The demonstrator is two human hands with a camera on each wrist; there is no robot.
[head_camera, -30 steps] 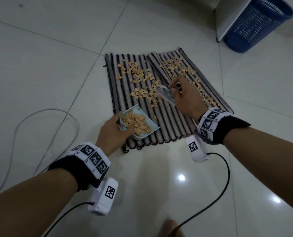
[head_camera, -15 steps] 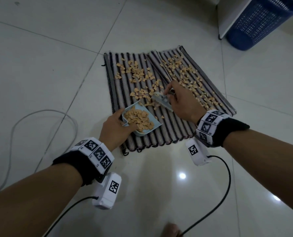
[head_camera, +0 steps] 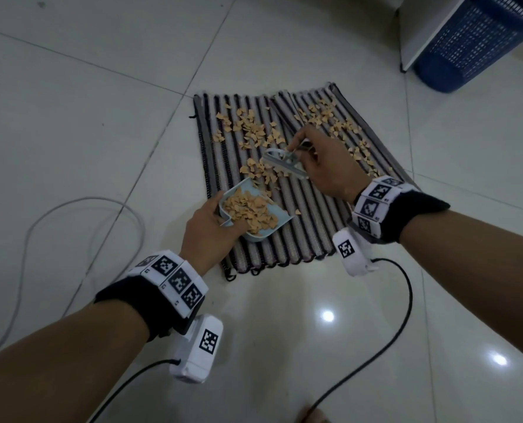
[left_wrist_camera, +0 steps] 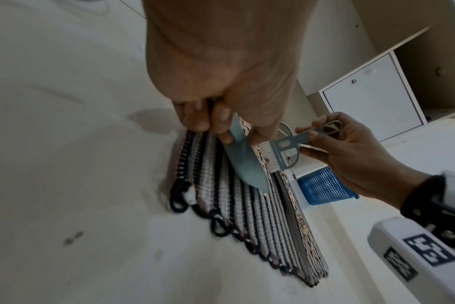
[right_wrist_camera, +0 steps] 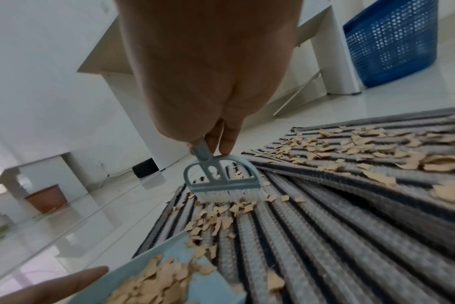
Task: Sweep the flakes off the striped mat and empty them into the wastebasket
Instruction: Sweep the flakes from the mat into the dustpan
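A striped mat (head_camera: 309, 227) lies on the tiled floor, strewn with tan flakes (head_camera: 254, 129). My left hand (head_camera: 211, 230) grips a light blue dustpan (head_camera: 272, 222) at the mat's near left part; the pan holds a heap of flakes (head_camera: 248, 209). My right hand (head_camera: 324, 166) pinches the handle of a small blue brush (head_camera: 284, 163), whose bristles (right_wrist_camera: 229, 194) rest on the mat just beyond the pan's lip, with a cluster of flakes (right_wrist_camera: 218, 216) between them. A blue wastebasket (head_camera: 474, 41) stands at the far right, apart from the mat.
A white shelf unit (head_camera: 419, 29) stands beside the wastebasket. A grey cable (head_camera: 80, 206) loops on the floor at left, and black cables (head_camera: 403, 315) trail from the wrist cameras. A brown pot (right_wrist_camera: 47, 197) and a white cabinet (left_wrist_camera: 372, 102) stand farther off.
My right hand drew the brush toward me, pushing flakes nearer the dustpan's lip. My left hand and the dustpan stayed in about the same place.
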